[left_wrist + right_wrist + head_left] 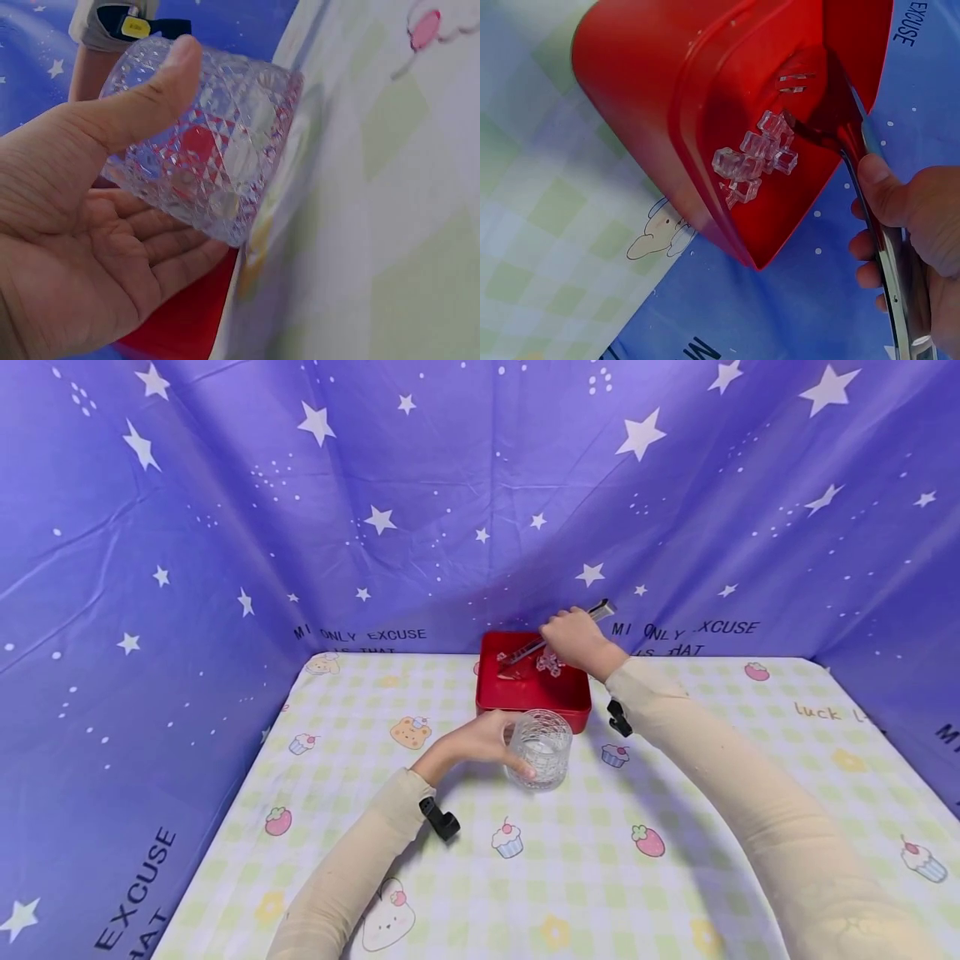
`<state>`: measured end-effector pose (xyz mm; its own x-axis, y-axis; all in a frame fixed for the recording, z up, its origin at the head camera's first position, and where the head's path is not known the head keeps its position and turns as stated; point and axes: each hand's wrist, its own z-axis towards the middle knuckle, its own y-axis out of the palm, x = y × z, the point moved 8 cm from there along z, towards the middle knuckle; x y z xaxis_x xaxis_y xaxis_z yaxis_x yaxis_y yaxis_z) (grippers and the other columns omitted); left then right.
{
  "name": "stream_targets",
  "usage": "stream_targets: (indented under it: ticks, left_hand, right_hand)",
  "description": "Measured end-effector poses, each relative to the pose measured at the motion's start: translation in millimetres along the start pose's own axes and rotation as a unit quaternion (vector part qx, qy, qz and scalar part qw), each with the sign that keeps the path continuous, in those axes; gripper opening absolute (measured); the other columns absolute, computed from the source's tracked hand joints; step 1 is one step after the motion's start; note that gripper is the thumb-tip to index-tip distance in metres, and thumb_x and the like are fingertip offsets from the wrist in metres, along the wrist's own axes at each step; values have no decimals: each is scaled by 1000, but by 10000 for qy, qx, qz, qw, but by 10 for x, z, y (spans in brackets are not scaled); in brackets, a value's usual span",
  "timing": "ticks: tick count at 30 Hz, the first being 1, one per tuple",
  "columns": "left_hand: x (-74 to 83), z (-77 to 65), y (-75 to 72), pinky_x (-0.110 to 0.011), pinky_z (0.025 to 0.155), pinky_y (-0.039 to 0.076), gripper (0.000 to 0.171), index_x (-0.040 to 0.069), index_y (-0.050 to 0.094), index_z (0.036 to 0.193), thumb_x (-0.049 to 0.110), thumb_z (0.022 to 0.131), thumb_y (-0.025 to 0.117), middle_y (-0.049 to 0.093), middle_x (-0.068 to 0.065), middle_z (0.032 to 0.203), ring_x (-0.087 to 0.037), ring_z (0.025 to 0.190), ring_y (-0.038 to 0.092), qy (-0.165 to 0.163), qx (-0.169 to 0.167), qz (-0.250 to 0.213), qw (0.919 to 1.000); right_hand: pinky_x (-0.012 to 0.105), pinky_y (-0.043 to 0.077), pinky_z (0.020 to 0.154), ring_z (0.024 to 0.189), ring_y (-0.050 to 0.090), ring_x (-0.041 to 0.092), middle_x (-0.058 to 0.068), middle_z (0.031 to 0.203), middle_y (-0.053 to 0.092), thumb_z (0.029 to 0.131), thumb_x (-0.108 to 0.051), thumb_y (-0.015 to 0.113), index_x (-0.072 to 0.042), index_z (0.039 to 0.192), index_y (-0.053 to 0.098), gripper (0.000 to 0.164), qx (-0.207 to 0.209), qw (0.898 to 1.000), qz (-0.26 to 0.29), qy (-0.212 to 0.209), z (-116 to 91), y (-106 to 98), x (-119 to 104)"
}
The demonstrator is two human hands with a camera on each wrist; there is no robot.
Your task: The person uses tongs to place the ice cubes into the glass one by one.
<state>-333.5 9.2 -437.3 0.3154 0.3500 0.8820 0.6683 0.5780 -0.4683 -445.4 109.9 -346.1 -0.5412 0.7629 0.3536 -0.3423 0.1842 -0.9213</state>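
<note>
My left hand [480,739] holds a clear, cut-patterned glass [542,753] on the table, in front of the red box. In the left wrist view the thumb lies across the glass's side, with the fingers on the opposite side. My right hand [574,639] grips metal tongs [892,274] above the red box [534,695]. Their slotted tips reach down inside it, beside a small heap of clear ice-like cubes [757,154]. In the right wrist view, one dark tip of the tongs comes right up to the topmost cube. No cube shows between the tips.
A checked tablecloth [360,760] printed with cupcakes, strawberries and bears covers the table. Right behind the box hangs a blue curtain [450,568] with white stars, and it also runs along both sides. Black wrist bands [438,818] sit on both sleeves.
</note>
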Motion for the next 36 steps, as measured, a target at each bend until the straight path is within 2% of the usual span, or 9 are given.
stream_targets:
  ticks: [7, 13, 18, 28, 36]
  left_hand:
    - [9, -14, 0, -35, 115, 45, 71, 6, 62, 137, 3, 71, 91, 70, -11, 130, -23, 128, 60, -325, 176, -290, 9989]
    - [-41, -16, -5, -36, 118, 42, 73, 5, 63, 137, -5, 70, 88, 68, -13, 134, -24, 132, 59, -472, 237, -940, 9942]
    - [-96, -9, 10, -33, 116, 45, 71, 2, 62, 136, -9, 70, 86, 67, -16, 135, -24, 131, 60, -543, 187, -1332, 9894]
    - [-124, 1, 17, -31, 112, 48, 72, 1, 62, 136, -11, 70, 85, 67, -16, 134, -23, 128, 62, -653, 185, -1457, 9870]
    - [-122, -4, 19, -29, 111, 49, 73, 1, 62, 137, -11, 70, 85, 68, -16, 134, -22, 127, 63, -677, 197, -1487, 9864]
  right_hand:
    - [50, 57, 78, 84, 68, 38, 17, 86, 74, 88, 4, 60, -5, 79, 70, 16, 22, 9999, 145, 64, -20, -10, 11]
    - [49, 57, 74, 80, 68, 38, 16, 80, 74, 88, 5, 58, -6, 73, 67, 20, 118, 9997, 182, 91, -29, -45, 6]
    - [49, 57, 73, 79, 68, 37, 14, 80, 74, 88, 4, 59, -6, 74, 68, 19, 127, 9998, 109, 68, -36, -42, -17]
    - [49, 57, 74, 79, 68, 36, 14, 79, 73, 90, 3, 59, -8, 73, 69, 22, 114, 9999, 54, 107, -51, -30, -15]
    - [47, 55, 66, 73, 67, 34, 12, 72, 71, 84, -8, 73, -8, 70, 66, 16, 390, 9992, 22, 92, -67, -21, 40]
